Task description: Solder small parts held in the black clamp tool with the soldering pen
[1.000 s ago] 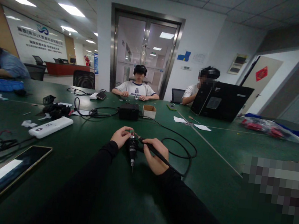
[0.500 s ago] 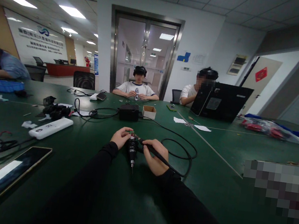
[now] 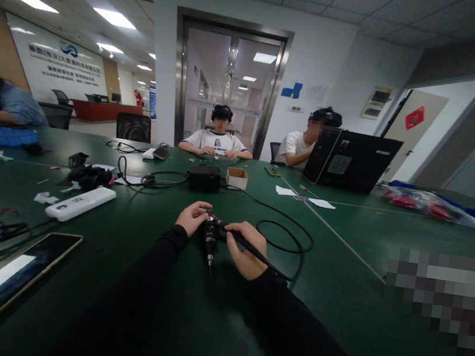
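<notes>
My left hand (image 3: 191, 218) is closed, with thumb and fingertips pinching a small green-and-red part (image 3: 209, 213), too small to make out. That part sits at the far end of a black, tapered tool (image 3: 210, 234) with a metal tip, which lies on the table pointing toward me. In my right hand (image 3: 250, 252) is a black pen-shaped tool (image 3: 247, 242) on a cord, like a soldering iron, held in a pen grip. Its front end reaches left to the side of the tapered tool, close to the pinched part; whether they touch I cannot tell.
A black box (image 3: 204, 178) with cables and a small open carton (image 3: 237, 178) stand ahead. A looped cord (image 3: 301, 225) lies right. On the left are a white power strip (image 3: 81, 203) and a phone (image 3: 5, 287). Co-workers sit across the table, one behind a black computer case (image 3: 352, 160).
My hands and the tools in them stay almost in place. Across the table, the co-worker by the computer case has leaned slightly left, and the middle co-worker's hands have lowered.
</notes>
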Tool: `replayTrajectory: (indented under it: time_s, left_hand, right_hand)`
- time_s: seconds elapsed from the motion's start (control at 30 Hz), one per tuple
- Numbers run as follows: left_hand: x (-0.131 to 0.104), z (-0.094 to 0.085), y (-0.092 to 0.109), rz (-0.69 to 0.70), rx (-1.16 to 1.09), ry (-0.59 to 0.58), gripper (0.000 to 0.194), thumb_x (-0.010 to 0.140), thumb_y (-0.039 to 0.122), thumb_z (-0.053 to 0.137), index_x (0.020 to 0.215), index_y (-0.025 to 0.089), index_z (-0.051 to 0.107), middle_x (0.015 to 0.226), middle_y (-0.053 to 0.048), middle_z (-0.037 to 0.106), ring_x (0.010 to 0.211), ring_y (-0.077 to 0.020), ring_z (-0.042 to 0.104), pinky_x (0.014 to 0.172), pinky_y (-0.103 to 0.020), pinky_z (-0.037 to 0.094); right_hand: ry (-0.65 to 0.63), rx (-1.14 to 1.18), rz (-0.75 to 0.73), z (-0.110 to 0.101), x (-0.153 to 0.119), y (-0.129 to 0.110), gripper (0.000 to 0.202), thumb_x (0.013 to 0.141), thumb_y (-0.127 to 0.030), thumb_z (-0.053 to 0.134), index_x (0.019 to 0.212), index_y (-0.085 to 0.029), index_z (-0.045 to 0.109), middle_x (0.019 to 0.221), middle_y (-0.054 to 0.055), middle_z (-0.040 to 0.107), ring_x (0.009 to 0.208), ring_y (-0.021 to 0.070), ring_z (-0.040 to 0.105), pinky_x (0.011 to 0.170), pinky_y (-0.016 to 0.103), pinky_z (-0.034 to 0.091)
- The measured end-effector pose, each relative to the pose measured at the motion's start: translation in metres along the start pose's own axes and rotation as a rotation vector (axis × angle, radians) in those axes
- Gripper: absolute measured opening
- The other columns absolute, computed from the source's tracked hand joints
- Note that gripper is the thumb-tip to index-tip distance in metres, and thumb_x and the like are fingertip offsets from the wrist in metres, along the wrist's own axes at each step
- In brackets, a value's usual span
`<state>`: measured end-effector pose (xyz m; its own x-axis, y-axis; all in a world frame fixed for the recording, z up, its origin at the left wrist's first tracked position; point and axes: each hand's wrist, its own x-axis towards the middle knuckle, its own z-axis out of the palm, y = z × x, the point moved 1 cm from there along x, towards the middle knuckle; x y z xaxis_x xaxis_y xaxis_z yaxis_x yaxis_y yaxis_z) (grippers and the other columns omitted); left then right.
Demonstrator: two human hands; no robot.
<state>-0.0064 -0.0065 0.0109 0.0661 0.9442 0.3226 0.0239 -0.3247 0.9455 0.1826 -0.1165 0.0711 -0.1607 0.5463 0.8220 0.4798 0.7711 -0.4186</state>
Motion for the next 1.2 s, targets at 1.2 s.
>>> replayTrajectory:
  time_s: [1.2]
  left_hand:
    - [-0.001,0.001,0.005,-0.104,0.008,0.012,0.029,0.069,0.020,0.064,0.098,0.015,0.063,0.084,-0.007,0.073,0.082,-0.0203,0.068,0.084,-0.036,0.050]
  right_hand:
    - [0.009,-0.018,0.031,0.000,0.000,0.004,0.014,0.081,-0.014,0.053,0.083,-0.020,0.065,0.079,0.004,0.067,0.072,0.0162,0.063,0.069,0.028,0.051]
